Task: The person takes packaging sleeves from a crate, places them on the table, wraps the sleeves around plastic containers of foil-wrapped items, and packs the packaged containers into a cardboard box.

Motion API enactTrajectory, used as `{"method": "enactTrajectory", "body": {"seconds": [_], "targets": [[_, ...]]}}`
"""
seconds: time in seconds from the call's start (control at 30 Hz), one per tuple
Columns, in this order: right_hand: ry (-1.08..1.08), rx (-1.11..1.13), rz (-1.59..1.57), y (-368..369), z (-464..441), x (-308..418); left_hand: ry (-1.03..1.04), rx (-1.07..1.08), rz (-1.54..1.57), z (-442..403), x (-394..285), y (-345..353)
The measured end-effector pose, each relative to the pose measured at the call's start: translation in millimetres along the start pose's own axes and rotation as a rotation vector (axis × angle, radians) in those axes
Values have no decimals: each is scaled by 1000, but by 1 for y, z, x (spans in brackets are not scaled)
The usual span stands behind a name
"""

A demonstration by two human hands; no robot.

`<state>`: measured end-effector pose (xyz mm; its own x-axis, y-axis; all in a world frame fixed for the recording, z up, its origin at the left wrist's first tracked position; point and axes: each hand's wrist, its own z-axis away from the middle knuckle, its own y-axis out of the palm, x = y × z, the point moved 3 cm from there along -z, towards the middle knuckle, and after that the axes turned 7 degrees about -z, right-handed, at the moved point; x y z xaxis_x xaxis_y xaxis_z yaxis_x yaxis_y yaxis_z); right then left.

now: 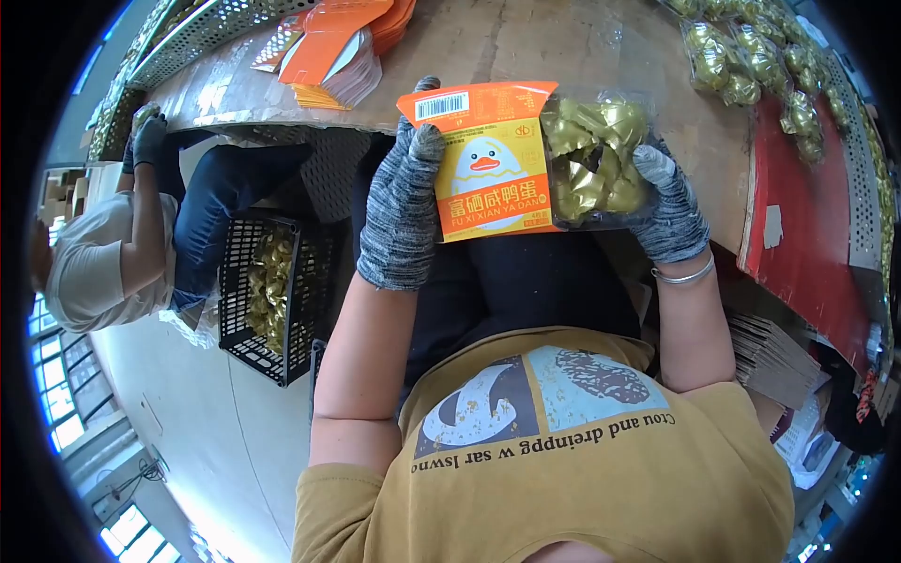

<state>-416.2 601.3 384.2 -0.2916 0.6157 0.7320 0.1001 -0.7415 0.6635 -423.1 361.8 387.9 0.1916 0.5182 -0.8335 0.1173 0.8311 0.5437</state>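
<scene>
My left hand [402, 202], in a grey knitted glove, grips an orange and yellow printed carton sleeve [493, 169] by its left side, thumb on the front. A cartoon duck and the words "FU XI XIAN YA DAN" face up. My right hand [674, 202], gloved alike, closes on the right end of a clear plastic pack of gold-wrapped eggs [601, 155]. The pack's left end meets the sleeve's right edge; how much lies inside is hidden. Both are held level above my lap, at the table's front edge.
Flat orange sleeves [333, 56] lie stacked on the wooden table [526, 47]. More gold egg packs [741, 61] are piled at the back right, beside a red panel [798, 225]. A black crate [282, 310] of gold pieces stands left, near a seated co-worker [122, 244].
</scene>
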Motion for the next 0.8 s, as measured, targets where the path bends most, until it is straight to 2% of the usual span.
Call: {"method": "enactTrajectory", "body": {"seconds": [0.07, 0.13, 0.3, 0.37, 0.43, 0.5, 0.6, 0.67, 0.77, 0.8], "targets": [[-47, 21, -1, 15, 2, 5, 18, 25, 35, 0, -3, 5], [-135, 89, 183, 18, 1, 10, 7, 58, 31, -2, -3, 9], [-207, 100, 187, 20, 2, 9, -24, 128, 33, -9, -7, 16], [-185, 88, 152, 17, 3, 8, -14, 107, -14, -11, 0, 9], [-169, 75, 115, 14, 2, 7, -23, 92, 68, -13, 5, 5], [-180, 72, 109, 12, 2, 7, 14, 70, -31, -10, 5, 5], [-155, 19, 112, 12, 4, 6, 104, -3, -266, -2, 0, 6], [-188, 15, 204, 6, 2, 7, 363, -60, -515, 0, -11, 9], [-248, 30, 306, 6, 3, 5, 501, -93, -571, 8, -18, 7], [-259, 42, 313, 8, 4, 4, 473, -102, -561, 11, -18, 6]]}}
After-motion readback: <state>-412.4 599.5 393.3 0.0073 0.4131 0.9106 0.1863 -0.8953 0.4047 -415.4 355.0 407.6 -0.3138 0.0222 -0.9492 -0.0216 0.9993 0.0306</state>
